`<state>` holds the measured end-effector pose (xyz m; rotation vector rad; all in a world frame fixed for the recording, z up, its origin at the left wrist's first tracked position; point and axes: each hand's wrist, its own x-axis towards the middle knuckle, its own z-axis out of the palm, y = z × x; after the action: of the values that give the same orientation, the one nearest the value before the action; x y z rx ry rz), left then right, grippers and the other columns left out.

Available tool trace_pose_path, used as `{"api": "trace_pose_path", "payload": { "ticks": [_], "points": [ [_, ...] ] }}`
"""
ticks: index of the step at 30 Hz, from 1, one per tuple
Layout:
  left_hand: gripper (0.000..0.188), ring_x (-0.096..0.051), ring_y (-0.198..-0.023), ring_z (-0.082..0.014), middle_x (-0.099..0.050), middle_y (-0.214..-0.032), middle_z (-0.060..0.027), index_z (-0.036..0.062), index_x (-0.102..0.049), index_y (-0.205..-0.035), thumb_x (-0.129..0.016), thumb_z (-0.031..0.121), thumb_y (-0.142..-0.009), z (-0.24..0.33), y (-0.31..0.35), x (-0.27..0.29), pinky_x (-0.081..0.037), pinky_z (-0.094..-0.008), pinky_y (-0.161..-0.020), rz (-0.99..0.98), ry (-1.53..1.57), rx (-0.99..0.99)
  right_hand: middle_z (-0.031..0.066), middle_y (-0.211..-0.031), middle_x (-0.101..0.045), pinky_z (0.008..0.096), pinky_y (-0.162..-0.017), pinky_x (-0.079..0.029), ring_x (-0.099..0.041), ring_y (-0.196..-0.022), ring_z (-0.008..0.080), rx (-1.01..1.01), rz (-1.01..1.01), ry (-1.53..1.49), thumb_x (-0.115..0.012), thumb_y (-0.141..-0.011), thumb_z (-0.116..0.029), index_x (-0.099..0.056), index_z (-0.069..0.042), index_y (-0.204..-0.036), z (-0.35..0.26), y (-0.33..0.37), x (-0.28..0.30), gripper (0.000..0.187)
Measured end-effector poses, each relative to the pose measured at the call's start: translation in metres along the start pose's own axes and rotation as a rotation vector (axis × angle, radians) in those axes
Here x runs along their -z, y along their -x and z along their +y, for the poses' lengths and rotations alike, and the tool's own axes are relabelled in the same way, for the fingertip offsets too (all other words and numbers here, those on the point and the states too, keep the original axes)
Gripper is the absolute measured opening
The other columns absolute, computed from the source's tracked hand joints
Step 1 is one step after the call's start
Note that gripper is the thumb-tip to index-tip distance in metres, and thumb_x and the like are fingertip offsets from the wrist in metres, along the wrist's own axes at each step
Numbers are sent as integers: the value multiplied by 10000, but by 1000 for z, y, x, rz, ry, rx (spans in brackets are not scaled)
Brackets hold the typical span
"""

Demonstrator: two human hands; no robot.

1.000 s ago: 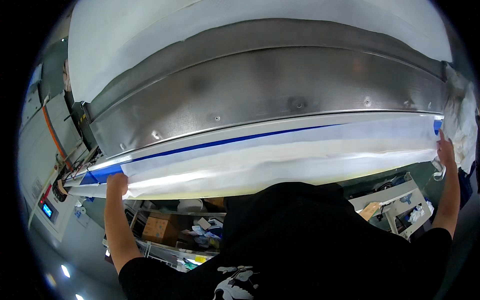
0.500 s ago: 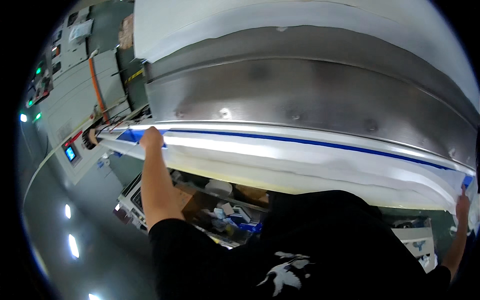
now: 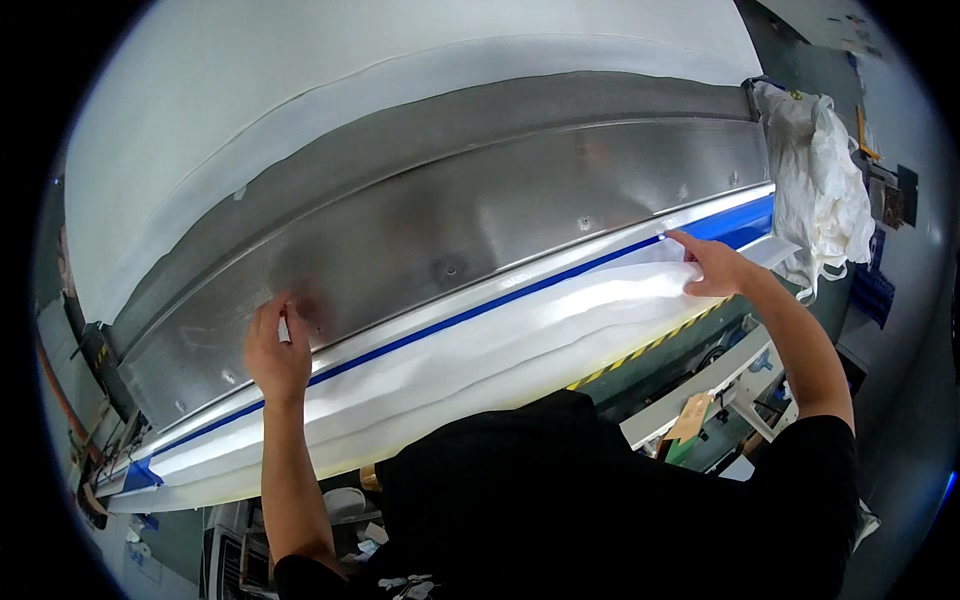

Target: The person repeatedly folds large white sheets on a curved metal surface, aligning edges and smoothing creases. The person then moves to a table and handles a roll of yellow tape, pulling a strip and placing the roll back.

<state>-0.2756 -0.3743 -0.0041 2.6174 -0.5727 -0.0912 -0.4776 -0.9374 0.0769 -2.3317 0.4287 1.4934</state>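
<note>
A long white fabric sheet [image 3: 480, 335] lies gathered along the front of a curved metal panel [image 3: 440, 215]. A narrow blue strip [image 3: 480, 305] runs along its upper edge and widens into a blue patch at the right end. My right hand [image 3: 718, 268] is open on the fabric near that patch. Its forefinger touches the strip's edge, with the thumb apart and lower on the cloth. Loosely curled, my left hand [image 3: 278, 355] is raised in front of the metal panel. A gap shows between its thumb and fingers, with no held thing discernible.
Beyond the metal lies a broad white sheet [image 3: 400, 45]. A white crumpled bag [image 3: 815, 185] hangs at the panel's right end. Below the fabric are a pale machine frame [image 3: 690, 390] and yellow-black edge tape [image 3: 650, 347].
The view has swung toward the right end. My left hand has left the blue patch at the left end and moved over the metal; my right hand has come inward along the strip.
</note>
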Motion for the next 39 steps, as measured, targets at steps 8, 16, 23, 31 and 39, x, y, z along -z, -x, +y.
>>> {"api": "trace_pose_path", "payload": {
  "ticks": [8, 16, 23, 31, 39],
  "points": [
    [177, -660, -856, -246, -675, -987, -113, 58, -660, -1061, -601, 99, -899, -73, 28, 35, -517, -334, -739, 47, -80, 276, 119, -1032, -638, 372, -819, -511, -638, -928, 276, 152, 572, -129, -702, -795, -103, -332, -151, -1465, 18, -26, -38, 767],
    [380, -538, -1121, -385, -584, -1195, -195, 49, -569, -1219, -610, 205, -874, -182, 16, 50, -418, -464, -973, 351, -280, 231, 118, -908, -669, 339, -760, -526, -658, -821, 228, 374, 694, -224, -649, -832, -54, -478, -76, -1358, -126, -73, -38, 554],
    [389, -497, -1193, -340, -550, -1247, -148, 47, -537, -1228, -560, 254, -899, -221, -16, 61, -347, -475, -1048, 432, -436, 256, 82, -842, -645, 287, -704, -501, -600, -728, 176, 806, 637, -86, -634, -863, -94, -512, -92, -1313, -375, -130, 24, 466],
    [435, -440, -1271, -344, -509, -1310, -154, 30, -491, -1276, -522, 269, -913, -218, -19, 57, -253, -523, -1118, 418, -203, 287, 123, -837, -682, 405, -692, -515, -659, -746, 303, 1186, 603, -113, -612, -843, -174, -535, -40, -1199, -700, -181, 92, 388],
    [439, -450, -1263, -338, -513, -1302, -151, 35, -488, -1280, -539, 263, -908, -221, -20, 61, -272, -544, -1104, 396, -139, 295, 110, -902, -707, 394, -810, -533, -677, -838, 290, 1220, 681, -17, -650, -800, -212, -590, -50, -1193, -826, -239, 114, 430]
  ]
}}
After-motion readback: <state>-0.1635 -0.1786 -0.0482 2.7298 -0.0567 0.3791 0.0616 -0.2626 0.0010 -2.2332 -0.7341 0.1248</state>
